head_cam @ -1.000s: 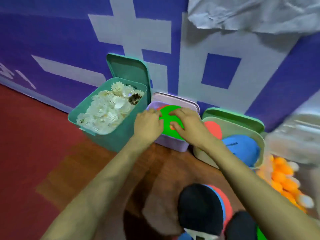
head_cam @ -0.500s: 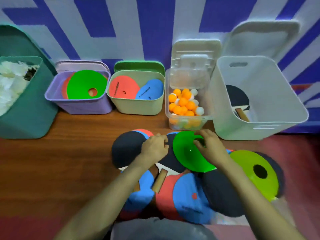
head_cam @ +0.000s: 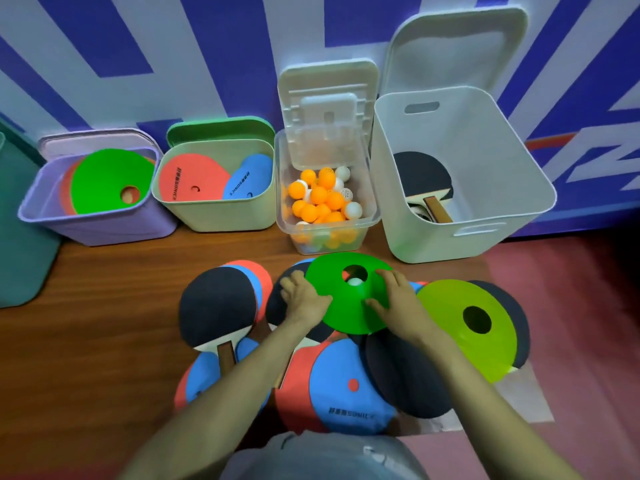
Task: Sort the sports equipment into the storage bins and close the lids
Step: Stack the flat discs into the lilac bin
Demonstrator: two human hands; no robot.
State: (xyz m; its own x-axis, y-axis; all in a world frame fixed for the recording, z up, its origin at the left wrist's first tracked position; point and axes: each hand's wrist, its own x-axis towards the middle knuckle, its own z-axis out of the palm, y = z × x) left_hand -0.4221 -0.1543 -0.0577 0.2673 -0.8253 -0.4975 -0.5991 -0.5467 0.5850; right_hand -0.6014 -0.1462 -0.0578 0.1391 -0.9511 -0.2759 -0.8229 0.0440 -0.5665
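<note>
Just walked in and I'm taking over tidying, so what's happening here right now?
A person is sorting sports gear. Left grip and right grip hold a green cone by its opposite edges over the pile of paddles. A lime cone lies on that pile. The purple bin holds another green cone, the clear box holds balls, the white bin a paddle. Their lids are open.

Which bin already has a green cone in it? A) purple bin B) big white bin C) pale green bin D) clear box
A: a green cone lies inside the purple bin, the one left of the pale green bin.
</note>
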